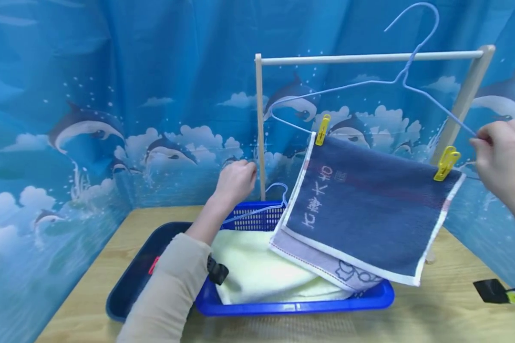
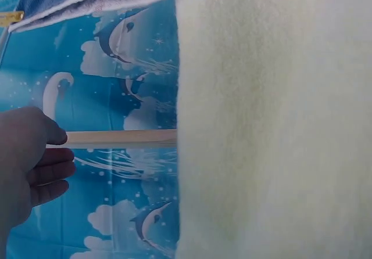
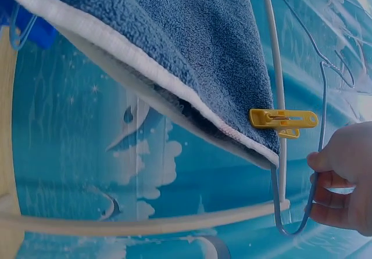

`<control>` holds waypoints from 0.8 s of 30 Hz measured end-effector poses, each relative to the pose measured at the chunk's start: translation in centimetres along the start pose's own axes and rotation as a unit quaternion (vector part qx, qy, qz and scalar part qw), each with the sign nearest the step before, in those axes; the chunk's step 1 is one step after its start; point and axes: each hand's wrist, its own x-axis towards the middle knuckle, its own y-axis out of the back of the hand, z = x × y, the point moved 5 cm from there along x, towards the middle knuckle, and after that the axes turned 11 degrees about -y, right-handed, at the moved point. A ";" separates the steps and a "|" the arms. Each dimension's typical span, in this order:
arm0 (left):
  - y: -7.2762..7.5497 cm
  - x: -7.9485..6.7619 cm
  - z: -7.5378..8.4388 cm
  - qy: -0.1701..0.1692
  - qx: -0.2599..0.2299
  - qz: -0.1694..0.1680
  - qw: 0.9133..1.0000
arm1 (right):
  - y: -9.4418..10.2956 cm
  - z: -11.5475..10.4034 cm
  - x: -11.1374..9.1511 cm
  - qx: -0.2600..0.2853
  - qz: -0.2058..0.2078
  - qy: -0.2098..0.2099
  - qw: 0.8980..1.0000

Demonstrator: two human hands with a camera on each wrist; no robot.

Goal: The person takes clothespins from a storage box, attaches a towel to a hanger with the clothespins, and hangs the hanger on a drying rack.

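My right hand (image 1: 504,155) grips the right end of a blue wire hanger (image 1: 360,82), raised in front of the drying rack. A dark blue towel (image 1: 369,209) with white edging hangs from its lower bar, fixed by a yellow clothespin (image 1: 323,130) on the left and another yellow clothespin (image 3: 282,119) near the right hand. The towel's grey-lilac back layer (image 1: 313,262) shows below. My left hand (image 1: 237,182), fingers loosely curled with nothing between them, is raised over the basket's back left, beside the rack's left post (image 2: 122,138).
A blue basket (image 1: 292,308) holds a pale yellow towel (image 1: 257,267) and a second blue hanger (image 1: 257,210). Left of it sits a dark tray (image 1: 130,276) with a red item (image 1: 153,265). The rack's rail (image 1: 347,59) stands behind, before a dolphin-printed curtain (image 1: 176,71).
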 end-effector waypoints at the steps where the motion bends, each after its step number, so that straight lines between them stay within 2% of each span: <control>1: -0.2 0.1 0.0 0.003 0.002 -0.004 1.000 | 0.1 0.1 0.0 0.007 0.005 0.001 1.000; 2: -0.8 0.3 -0.4 0.003 0.011 -0.001 1.000 | 0.2 0.3 0.0 0.011 0.009 0.002 1.000; 8: -2.0 0.9 -0.8 0.041 -0.003 -0.028 0.999 | 0.5 1.4 0.2 0.030 0.033 0.014 0.999; 9: -1.7 0.8 -0.6 0.049 -0.010 -0.037 0.998 | 0.5 1.6 0.2 0.032 0.033 0.014 0.999; 14: -2.7 0.9 -0.9 0.055 0.001 -0.054 0.997 | 0.4 3.0 0.4 0.034 0.035 0.005 0.999; 16: -3.0 0.9 -0.9 0.055 0.007 -0.058 0.997 | -0.2 4.5 0.8 0.035 0.043 0.005 0.998; 18: -3.2 1.0 -0.9 0.052 0.014 -0.057 0.997 | -1.6 7.3 1.7 0.032 0.053 0.005 0.998; 21: -3.4 1.1 -0.7 0.042 0.029 -0.056 0.997 | -4.9 13.7 3.4 0.027 0.066 0.010 0.997; 24: -3.4 1.2 -0.5 0.031 0.044 -0.056 0.997 | -8.0 19.8 5.3 0.035 0.059 -0.020 0.997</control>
